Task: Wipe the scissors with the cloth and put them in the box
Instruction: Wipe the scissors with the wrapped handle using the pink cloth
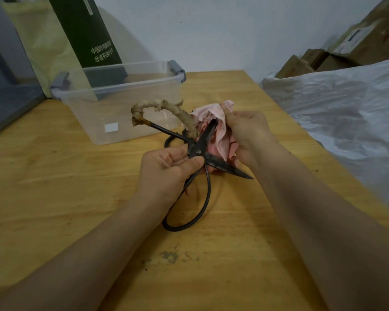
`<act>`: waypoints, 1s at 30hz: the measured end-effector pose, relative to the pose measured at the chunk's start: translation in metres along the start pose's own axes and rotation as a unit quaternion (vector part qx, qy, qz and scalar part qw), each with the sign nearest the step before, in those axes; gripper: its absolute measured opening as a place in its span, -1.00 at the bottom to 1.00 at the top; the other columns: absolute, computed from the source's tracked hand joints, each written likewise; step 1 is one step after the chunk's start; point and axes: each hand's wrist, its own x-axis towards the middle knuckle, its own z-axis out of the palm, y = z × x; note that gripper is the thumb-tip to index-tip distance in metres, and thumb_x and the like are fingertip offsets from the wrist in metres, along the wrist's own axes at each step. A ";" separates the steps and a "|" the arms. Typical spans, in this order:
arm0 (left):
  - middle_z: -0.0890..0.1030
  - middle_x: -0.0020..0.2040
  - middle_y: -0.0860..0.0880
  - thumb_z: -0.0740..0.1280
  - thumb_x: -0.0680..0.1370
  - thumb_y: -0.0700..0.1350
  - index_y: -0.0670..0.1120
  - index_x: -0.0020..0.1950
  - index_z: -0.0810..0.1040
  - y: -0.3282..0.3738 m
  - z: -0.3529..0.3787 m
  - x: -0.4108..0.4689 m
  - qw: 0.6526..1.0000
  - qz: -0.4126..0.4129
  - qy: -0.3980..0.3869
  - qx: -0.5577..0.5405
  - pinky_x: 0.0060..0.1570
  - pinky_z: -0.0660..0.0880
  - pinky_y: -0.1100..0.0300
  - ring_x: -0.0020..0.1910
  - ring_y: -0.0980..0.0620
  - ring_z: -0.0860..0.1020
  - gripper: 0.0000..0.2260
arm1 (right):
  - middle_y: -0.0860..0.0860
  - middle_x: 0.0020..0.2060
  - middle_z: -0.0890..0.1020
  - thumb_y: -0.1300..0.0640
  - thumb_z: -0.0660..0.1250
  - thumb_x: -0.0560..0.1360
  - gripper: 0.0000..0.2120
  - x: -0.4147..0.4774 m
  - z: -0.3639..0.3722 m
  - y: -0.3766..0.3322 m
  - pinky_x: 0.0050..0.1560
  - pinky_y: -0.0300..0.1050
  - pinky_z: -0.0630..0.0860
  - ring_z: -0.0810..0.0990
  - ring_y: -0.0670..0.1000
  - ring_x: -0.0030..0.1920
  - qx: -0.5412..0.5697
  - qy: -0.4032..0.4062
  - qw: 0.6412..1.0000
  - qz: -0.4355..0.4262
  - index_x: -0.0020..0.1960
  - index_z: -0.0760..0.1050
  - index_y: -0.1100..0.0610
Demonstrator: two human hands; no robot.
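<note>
Over the wooden table [76, 198], the left hand [166, 173] grips the open black iron scissors [208, 158] near the pivot; the right hand [247, 133] presses a crumpled pink cloth [220, 140] against one blade. The clear plastic box [121, 104] stands just behind.

A pale wall [211, 30] stands behind the wooden counter [54, 187]. Cardboard boxes [346, 48] are stacked past its right edge, above a white plastic sheet [335, 104]. Light is dim and even.
</note>
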 end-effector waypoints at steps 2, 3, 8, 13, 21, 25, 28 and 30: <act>0.69 -0.19 -0.21 0.34 0.50 -0.33 -0.29 0.01 0.62 0.000 0.000 0.000 1.000 -0.004 -0.004 0.000 -0.61 0.35 0.28 -0.54 0.10 0.49 -0.88 | 0.31 -0.16 0.66 0.08 0.39 0.50 -0.70 0.002 0.000 0.001 0.01 0.29 0.56 0.65 0.26 -0.13 -0.010 0.012 1.000 0.006 -0.28 0.56 0.30; 0.69 -0.19 -0.22 0.34 0.50 -0.33 -0.29 0.01 0.62 -0.001 0.000 0.000 1.000 -0.007 -0.006 -0.001 -0.62 0.35 0.28 -0.53 0.10 0.50 -0.87 | 0.30 -0.15 0.65 0.07 0.39 0.50 -0.69 0.003 -0.001 0.001 0.01 0.29 0.56 0.64 0.24 -0.15 -0.015 0.019 1.000 0.010 -0.28 0.55 0.29; 0.68 -0.17 -0.24 0.34 0.50 -0.33 -0.30 0.01 0.61 0.000 0.001 0.001 1.000 -0.017 -0.014 -0.002 -0.61 0.34 0.30 -0.47 0.06 0.52 -0.88 | 0.24 -0.22 0.66 0.06 0.39 0.50 -0.70 0.006 0.000 0.002 -0.02 0.23 0.60 0.66 0.25 -0.13 -0.021 0.039 0.999 0.030 -0.26 0.55 0.28; 0.69 -0.20 -0.22 0.33 0.49 -0.35 -0.28 -0.02 0.62 0.002 -0.001 -0.006 0.999 -0.016 -0.037 -0.013 -0.62 0.33 0.30 -0.50 0.07 0.54 -0.88 | 0.14 -0.18 0.64 0.06 0.27 0.57 -0.72 0.014 -0.021 -0.007 -0.32 -0.10 0.61 0.65 0.08 -0.23 0.019 0.121 0.992 0.041 0.06 0.52 0.30; 0.67 -0.17 -0.27 0.35 0.49 -0.31 -0.24 -0.02 0.63 0.004 -0.013 0.002 0.997 -0.003 0.066 -0.040 -0.57 0.37 0.28 -0.41 -0.09 0.53 -0.89 | -0.12 -0.28 0.53 0.18 0.44 0.42 -0.86 -0.022 -0.021 -0.025 -0.17 -0.17 0.47 0.53 -0.10 -0.20 -0.441 0.001 0.870 -0.221 -0.14 0.51 0.00; 0.68 -0.30 -0.12 0.32 0.50 -0.35 -0.29 0.01 0.61 0.005 -0.011 0.000 0.997 0.009 0.060 -0.044 -0.61 0.35 0.31 -0.58 0.13 0.46 -0.87 | -0.04 -0.11 0.58 0.11 0.45 0.42 -0.77 -0.044 -0.006 -0.024 -0.27 -0.11 0.55 0.56 -0.02 -0.11 -0.498 -0.022 0.824 -0.269 0.02 0.47 0.00; 0.66 -0.37 -0.01 0.31 0.50 -0.37 -0.31 0.04 0.59 0.003 -0.009 -0.001 0.998 0.014 0.048 -0.040 -0.63 0.34 0.30 -0.58 0.16 0.46 -0.85 | 0.00 -0.08 0.61 0.11 0.51 0.36 -0.51 -0.045 0.000 -0.020 -0.18 -0.03 0.54 0.56 0.02 -0.04 -0.505 -0.047 0.821 -0.262 0.18 0.35 0.05; 0.66 -0.36 -0.01 0.31 0.50 -0.37 -0.31 0.06 0.58 0.002 -0.008 -0.001 0.998 0.013 0.046 -0.040 -0.63 0.34 0.31 -0.57 0.16 0.47 -0.84 | -0.02 -0.13 0.62 0.12 0.54 0.33 -0.46 -0.043 0.000 -0.019 -0.26 -0.11 0.50 0.57 0.00 -0.08 -0.488 -0.064 0.833 -0.252 0.17 0.31 0.04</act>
